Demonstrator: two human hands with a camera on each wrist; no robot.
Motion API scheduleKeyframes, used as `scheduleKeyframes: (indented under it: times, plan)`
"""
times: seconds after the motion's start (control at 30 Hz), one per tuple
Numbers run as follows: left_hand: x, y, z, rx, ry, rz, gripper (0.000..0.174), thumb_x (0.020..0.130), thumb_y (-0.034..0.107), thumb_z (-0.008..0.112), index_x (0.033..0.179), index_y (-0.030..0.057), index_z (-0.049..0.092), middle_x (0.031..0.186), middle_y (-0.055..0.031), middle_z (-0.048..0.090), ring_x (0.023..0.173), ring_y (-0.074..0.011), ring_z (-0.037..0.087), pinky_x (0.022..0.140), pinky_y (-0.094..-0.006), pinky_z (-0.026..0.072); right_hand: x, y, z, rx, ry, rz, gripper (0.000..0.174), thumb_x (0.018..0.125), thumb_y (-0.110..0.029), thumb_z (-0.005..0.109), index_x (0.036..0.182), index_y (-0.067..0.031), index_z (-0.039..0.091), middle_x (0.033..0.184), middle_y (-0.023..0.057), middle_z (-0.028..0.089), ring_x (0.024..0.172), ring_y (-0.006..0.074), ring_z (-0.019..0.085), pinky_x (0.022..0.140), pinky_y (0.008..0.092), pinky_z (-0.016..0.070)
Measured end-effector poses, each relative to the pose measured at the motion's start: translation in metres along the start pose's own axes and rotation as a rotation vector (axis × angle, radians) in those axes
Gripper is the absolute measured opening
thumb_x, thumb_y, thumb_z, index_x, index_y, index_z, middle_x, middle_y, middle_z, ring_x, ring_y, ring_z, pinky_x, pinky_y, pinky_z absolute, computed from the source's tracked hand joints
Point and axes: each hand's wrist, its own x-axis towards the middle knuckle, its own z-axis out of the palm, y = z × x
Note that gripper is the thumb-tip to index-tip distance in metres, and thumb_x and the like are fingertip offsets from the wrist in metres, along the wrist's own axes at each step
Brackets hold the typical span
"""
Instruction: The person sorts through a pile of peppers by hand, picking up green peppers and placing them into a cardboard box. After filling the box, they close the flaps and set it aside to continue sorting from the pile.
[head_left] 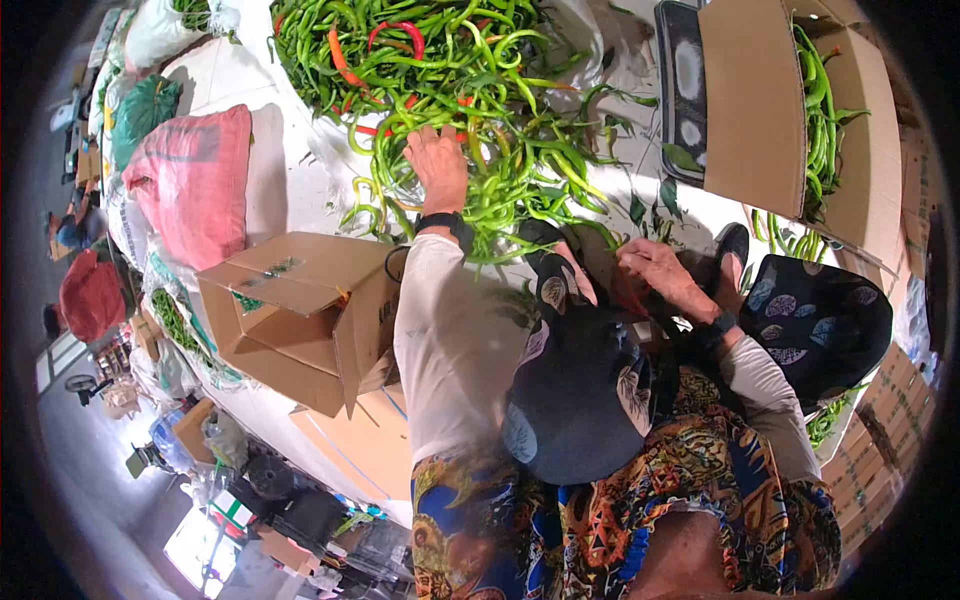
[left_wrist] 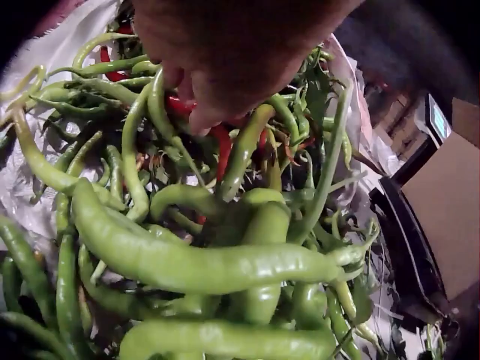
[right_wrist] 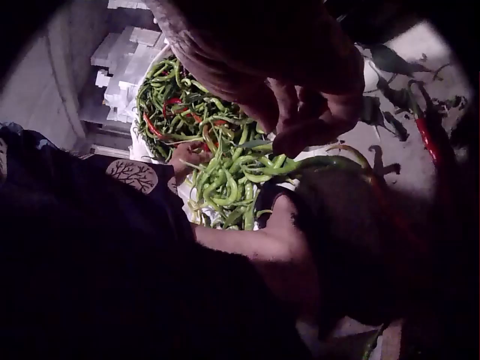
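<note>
Green peppers with some red ones form a large pile [head_left: 500, 150] on a white sheet. My left hand [head_left: 437, 172] reaches into its near side; the left wrist view shows its bent fingertips against a red pepper [left_wrist: 223, 150], with the grip partly hidden. Large green peppers [left_wrist: 202, 266] lie in front of that hand. To the right of the pile, my right hand [head_left: 665, 277] has its fingers curled at the end of a long green pepper [head_left: 592, 228]. The right wrist view shows this hand [right_wrist: 300, 97] with thumb and fingers close together and the pepper [right_wrist: 330, 162] at the fingertips.
An open cardboard box [head_left: 290, 315] stands at the left, near a pink sack [head_left: 195, 180] and a green bag [head_left: 147, 118]. At the right, another box [head_left: 755, 95] contains green peppers, beside a black tray [head_left: 683, 95]. Loose leaves [head_left: 670, 197] lie between pile and box.
</note>
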Motion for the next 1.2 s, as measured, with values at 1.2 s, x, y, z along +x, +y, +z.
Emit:
scheduleKeyframes:
  times: [1.2]
  plan:
    - [-0.108,0.106,-0.175,-1.614,-0.616,0.156,0.024,0.091,0.011,0.059,0.11,-0.0021,0.058,0.1,-0.0087,0.063,0.093,-0.0177,0.062,0.086,-0.0318,0.0499,-0.032,-0.108,0.006,0.276,0.028,-0.398,0.034,0.086,-0.025,0.065,0.108,0.0011,0.06,0.085,0.0003,0.06,0.077,0.0091,0.054,0.07,0.0261,0.046]
